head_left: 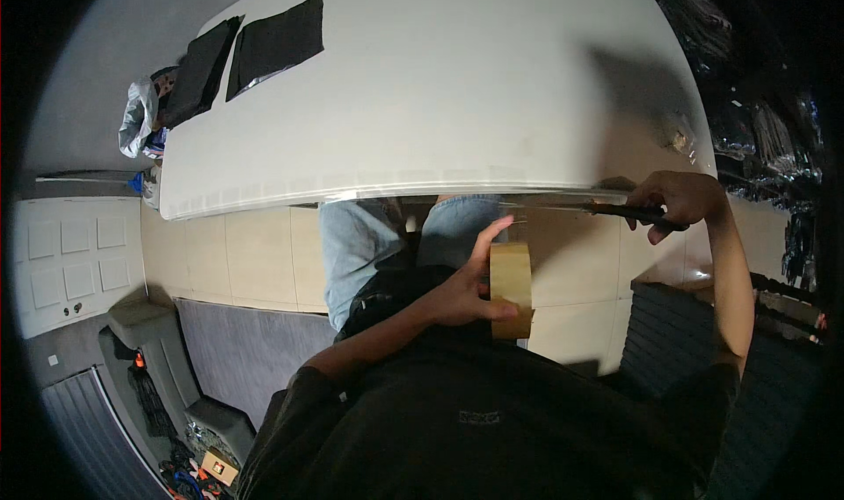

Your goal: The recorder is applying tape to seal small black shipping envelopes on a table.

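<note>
A wide roll of tan packing tape (512, 291) is gripped in my left hand (459, 291), thumb on its near side and index finger reaching past its far edge. The roll hangs over my lap, just off the table's near edge. At the top of the roll, by my index fingertip, there is a thin, shiny, clear strip. Farther right, my right hand (681, 203) is closed around the black handles of a pair of scissors (629, 211). Their blades point left along the table edge, toward the tape roll; how far apart they are is hard to make out.
The white table (440, 87) spans the far side. On its left lie a black sheet (280, 44) and a black stack (200, 73). A crumpled clear plastic scrap (677, 136) lies near its right edge. Dark shiny plastic bags (765, 122) stand at right, a grey sofa (158, 350) at left.
</note>
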Available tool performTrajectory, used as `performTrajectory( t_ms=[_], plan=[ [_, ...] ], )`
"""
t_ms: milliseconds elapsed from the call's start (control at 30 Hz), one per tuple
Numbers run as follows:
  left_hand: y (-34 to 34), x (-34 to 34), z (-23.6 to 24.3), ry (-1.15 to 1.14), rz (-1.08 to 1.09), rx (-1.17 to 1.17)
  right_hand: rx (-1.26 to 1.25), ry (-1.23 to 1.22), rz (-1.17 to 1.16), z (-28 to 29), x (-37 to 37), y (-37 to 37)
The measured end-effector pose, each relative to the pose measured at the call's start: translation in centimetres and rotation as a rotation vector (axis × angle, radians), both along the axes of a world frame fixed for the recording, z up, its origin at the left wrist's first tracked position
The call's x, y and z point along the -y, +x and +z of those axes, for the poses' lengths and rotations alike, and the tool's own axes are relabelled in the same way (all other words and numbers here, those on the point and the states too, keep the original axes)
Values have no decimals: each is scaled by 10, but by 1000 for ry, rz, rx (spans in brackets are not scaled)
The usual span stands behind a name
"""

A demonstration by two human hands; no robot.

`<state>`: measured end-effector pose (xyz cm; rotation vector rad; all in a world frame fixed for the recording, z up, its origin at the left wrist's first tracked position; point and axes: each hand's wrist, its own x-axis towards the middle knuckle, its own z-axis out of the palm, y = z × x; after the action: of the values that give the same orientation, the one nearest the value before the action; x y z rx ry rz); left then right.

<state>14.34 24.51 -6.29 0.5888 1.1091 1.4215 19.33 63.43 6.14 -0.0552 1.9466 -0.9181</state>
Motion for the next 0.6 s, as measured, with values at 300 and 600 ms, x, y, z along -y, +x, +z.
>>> performTrajectory(
  t_ms=[300,600],
  plan=[
    [-1,0,-1,-6,-9,53,-56,56,-34,-11,3,-2],
    [0,1,-3,29,-9,23,-61,93,12,-2,15,-8]
  ],
)
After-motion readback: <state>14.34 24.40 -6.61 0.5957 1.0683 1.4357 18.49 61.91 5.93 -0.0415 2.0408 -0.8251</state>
